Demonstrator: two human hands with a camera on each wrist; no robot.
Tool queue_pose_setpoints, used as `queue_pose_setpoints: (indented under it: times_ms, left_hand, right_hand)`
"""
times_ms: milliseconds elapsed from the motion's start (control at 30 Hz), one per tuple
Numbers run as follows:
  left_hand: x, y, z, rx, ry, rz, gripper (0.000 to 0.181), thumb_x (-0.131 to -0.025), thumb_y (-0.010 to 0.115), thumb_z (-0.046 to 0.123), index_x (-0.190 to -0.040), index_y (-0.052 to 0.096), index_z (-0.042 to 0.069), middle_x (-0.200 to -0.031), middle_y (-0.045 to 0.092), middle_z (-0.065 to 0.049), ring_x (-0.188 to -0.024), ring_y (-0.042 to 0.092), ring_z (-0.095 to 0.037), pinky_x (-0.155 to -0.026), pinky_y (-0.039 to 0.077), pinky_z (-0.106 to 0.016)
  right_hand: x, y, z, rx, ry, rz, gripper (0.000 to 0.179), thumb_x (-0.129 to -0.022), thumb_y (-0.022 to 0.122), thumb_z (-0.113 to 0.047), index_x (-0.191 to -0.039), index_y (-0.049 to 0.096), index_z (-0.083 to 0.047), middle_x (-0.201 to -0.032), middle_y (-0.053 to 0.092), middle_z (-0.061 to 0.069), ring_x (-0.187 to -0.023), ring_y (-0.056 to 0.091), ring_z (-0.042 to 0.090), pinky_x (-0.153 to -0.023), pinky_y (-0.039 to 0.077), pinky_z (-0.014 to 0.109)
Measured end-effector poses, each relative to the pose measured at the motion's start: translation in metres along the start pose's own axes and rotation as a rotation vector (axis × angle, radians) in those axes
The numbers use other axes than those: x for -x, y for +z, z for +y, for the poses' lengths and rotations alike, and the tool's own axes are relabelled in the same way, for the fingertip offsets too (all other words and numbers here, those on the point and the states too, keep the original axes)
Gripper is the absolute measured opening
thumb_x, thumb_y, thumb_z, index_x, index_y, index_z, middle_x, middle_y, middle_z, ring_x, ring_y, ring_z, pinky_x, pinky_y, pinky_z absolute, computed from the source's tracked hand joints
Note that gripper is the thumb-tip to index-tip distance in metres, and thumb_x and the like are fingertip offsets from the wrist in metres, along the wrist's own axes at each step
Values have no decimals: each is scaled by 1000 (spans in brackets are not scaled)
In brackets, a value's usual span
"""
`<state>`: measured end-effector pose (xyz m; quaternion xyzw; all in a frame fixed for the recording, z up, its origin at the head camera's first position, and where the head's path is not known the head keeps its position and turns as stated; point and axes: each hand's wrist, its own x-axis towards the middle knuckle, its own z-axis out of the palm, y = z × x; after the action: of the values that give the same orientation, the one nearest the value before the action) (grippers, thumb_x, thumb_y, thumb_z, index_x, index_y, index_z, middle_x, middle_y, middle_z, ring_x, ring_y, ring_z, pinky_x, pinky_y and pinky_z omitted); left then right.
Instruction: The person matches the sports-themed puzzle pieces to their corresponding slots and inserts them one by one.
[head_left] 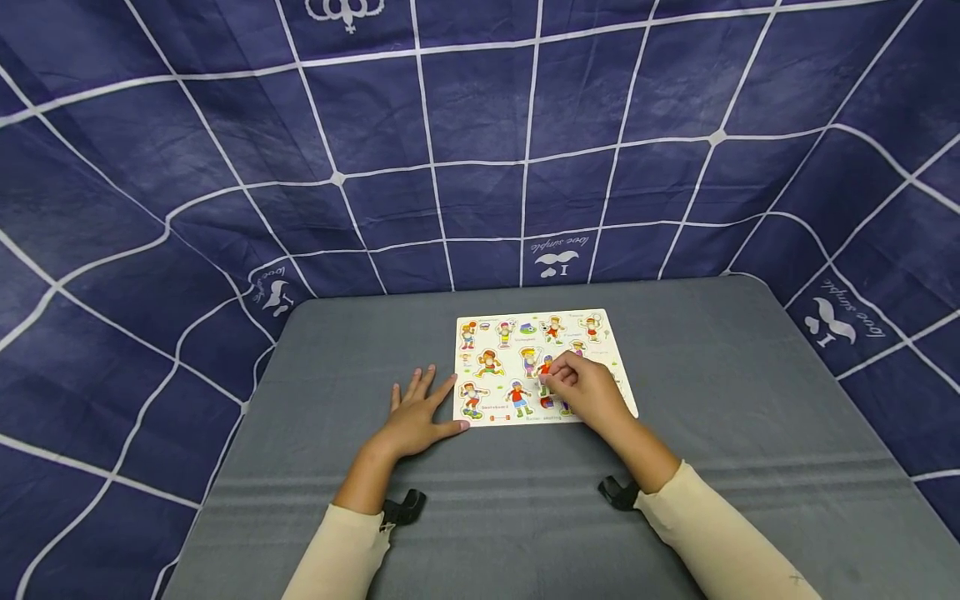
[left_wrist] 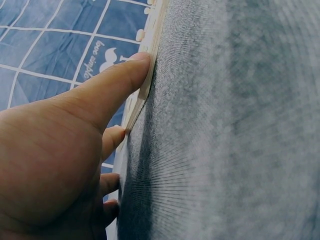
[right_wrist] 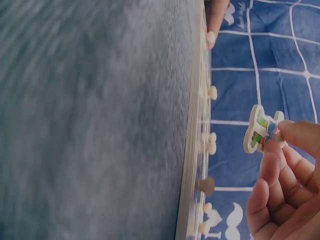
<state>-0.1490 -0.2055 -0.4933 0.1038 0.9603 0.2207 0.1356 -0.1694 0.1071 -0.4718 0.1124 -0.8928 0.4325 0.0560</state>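
A pale wooden puzzle board (head_left: 498, 420) with colourful sports figures and printed words lies flat on the table. My left hand (head_left: 415, 423) rests beside its left side with the fingers spread. In the left wrist view the left thumb (left_wrist: 120, 75) touches the board's edge (left_wrist: 145, 92). Over the right part of the board, my right hand (head_left: 592, 390) pinches a figure-shaped puzzle piece (right_wrist: 265, 129) between thumb and fingers. That piece is held above the board, tilted, with green and blue paint showing. The right hand hides some figures below it.
A grey cloth covers the table (head_left: 517, 508). Dark blue curtains (head_left: 480, 200) with white grid lines stand behind it and at both sides. Small knobs (right_wrist: 212, 142) stick up from the board in the right wrist view. Each wrist wears a black strap mount (head_left: 405, 507).
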Motion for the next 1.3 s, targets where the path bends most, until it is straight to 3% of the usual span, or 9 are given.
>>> queue_pose_setpoints:
  times_ms: [267,700,1000,1300]
  left_hand:
    - [0,0,-1,-10,4,7,90,-88,66,65,-161,27,31,-172,7,-14,-159,-4,-38,-121,-7,-69]
    - [-2,1,-3,-30,11,16,89,-88,65,66,-161,28,31,-171,8,-14,-159,-3,-39,-121,-6,-70]
    - [-1,-1,0,-20,7,9,89,-88,65,66,-161,28,32,-172,7,-14,-159,-3,-38,-121,-7,-69]
    - [-1,-1,-1,-15,9,9,89,-88,65,66,-161,27,32,-172,6,-13,-159,-4,-37,-121,-7,-70]
  right_hand:
    - [-1,11,-10,30,-21,-86,15,-86,80,-21,-81,67,-16,-70,67,-6,-61,57,2,-58,45,21]
    - [-11,29,-17,138,-64,-228,24,-84,83,-25,-71,63,-19,-64,60,-8,-57,50,5,-57,40,24]
    - [-19,34,-24,242,-46,-274,26,-84,81,-24,-70,60,-18,-64,58,-6,-58,49,10,-57,39,27]
    - [-20,35,-27,273,-65,-289,24,-84,81,-20,-71,60,-16,-66,59,-4,-59,49,11,-57,39,27]
